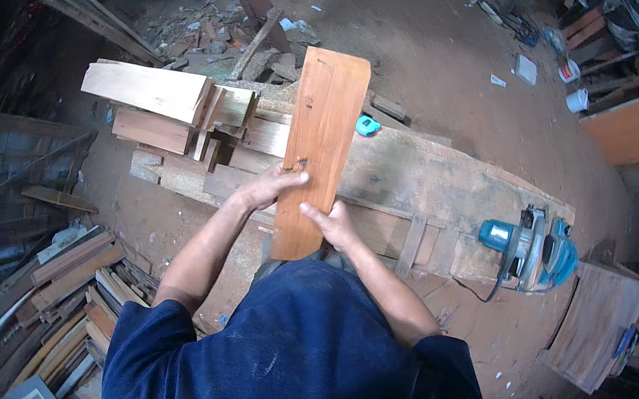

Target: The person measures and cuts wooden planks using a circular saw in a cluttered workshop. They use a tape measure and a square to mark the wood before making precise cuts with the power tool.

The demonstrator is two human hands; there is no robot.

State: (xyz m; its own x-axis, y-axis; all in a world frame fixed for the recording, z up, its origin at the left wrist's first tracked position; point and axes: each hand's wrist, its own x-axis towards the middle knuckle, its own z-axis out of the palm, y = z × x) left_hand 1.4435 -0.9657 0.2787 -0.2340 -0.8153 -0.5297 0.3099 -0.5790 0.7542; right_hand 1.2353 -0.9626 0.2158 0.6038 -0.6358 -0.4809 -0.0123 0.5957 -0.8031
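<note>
A reddish-brown wooden board (325, 118) with one rounded far corner stands out lengthwise in front of my body, its near end by my waist. My left hand (272, 186) grips its left edge, thumb lying on the upper face. On the right edge, a little nearer to me, my right hand (330, 222) is closed with its thumb on top too. The fingers under the board are hidden. Beyond the board's right edge a turquoise tape measure (368, 126) lies on the workbench (456, 170). Dark knots mark the board's face.
Stacked wood pieces (150, 92) sit at the bench's left end. A teal circular saw (531, 248) with a dark cord rests at its right end. Offcuts (64, 302) are piled on the floor at lower left. A wooden box (597, 323) stands at the right.
</note>
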